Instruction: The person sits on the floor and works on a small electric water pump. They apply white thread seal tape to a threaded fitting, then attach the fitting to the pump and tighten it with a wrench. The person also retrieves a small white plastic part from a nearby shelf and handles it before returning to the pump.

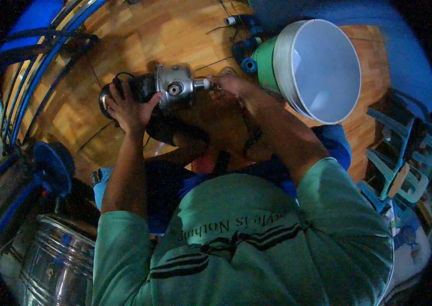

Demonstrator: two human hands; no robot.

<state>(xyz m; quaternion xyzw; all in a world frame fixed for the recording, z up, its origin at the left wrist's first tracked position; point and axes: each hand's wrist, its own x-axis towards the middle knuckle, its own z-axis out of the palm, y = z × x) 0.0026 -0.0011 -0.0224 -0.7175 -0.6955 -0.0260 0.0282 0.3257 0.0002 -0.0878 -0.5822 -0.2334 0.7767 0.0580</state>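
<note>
A water pump with a black motor and silver metal head (174, 76) lies on its side on the wood-patterned floor. My left hand (130, 108) grips the black motor, thumb and fingers spread around it. At the short fitting (200, 84) sticking out from the head's right side, my right hand (230, 86) has its fingers closed; whether it also holds a small tool there is too dark to make out. Just right of that hand, a blue round fitting (249, 65) is beside a green-and-white bucket stack (318, 71).
Blue and black hoses or bars (47, 56) arc along the left, near a blue round dish (52, 168). A steel drum (52, 265) is at lower left. Pale plastic stools (402, 153) stand at the right. Dark pipe pieces (241, 20) lie at the back.
</note>
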